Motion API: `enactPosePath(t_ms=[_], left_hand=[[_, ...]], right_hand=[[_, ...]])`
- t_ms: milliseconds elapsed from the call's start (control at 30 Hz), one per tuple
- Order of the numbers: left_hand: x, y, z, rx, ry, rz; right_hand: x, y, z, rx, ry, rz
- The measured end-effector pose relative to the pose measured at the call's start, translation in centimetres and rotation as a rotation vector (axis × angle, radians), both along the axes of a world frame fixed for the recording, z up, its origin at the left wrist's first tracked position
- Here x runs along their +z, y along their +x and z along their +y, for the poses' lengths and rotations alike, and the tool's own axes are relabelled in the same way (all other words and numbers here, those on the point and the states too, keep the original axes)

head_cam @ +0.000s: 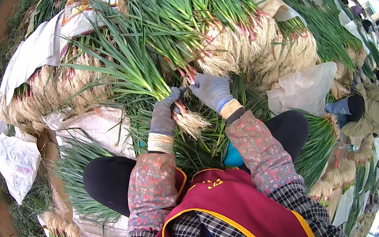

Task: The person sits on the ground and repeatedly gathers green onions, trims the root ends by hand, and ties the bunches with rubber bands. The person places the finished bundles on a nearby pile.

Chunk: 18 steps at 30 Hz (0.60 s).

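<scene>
My left hand (165,113), in a grey glove, is closed around a bunch of leafy green plants (151,80) with reddish stem bases and pale stringy roots (192,122). The leaves point up and left, the roots down and right. Just above and to the right, my right hand (211,89), gloved too, has its fingertips at the reddish base of another plant (191,73) by the edge of the heap. Beyond both hands lies a large heap of the same plants (190,6), its roots (235,48) turned towards me.
Rooted bundles (71,80) under a white woven sack (43,43) lie at left. A plastic sheet (303,87) is at right, near a seated co-worker (376,105). Loose leaves (188,151) cover the ground between my knees. More bundles (316,147) lie beside my right knee.
</scene>
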<state>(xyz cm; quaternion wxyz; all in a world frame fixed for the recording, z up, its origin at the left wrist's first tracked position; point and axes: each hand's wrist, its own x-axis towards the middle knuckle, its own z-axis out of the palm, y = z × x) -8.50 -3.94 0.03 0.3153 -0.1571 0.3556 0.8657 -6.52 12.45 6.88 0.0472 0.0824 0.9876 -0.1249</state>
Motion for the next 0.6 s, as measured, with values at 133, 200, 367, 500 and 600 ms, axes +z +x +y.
enactPosePath(t_ms=[133, 200, 367, 500, 600], left_hand=[[-0.7, 0.2, 0.3, -0.063, 0.088, -0.062], [0.2, 0.5, 0.2, -0.053, -0.024, -0.053], [-0.5, 1.2, 0.8, -0.096, -0.149, 0.018], [-1.3, 1.5, 0.2, -0.106, -0.147, 0.052], [-0.2, 1.0, 0.2, -0.194, -0.057, 0.030]], right_hand=[[0.0, 3.3, -0.8, 0.234, -0.315, -0.205], [-1.4, 3.1, 0.4, 0.181, -0.521, -0.220], [-1.7, -1.5, -2.6, -0.186, -0.668, 0.018], [-5.4, -2.7, -4.3, -0.384, -0.660, 0.239], [-8.6, -4.0, -0.2, -0.727, -0.924, 0.359]])
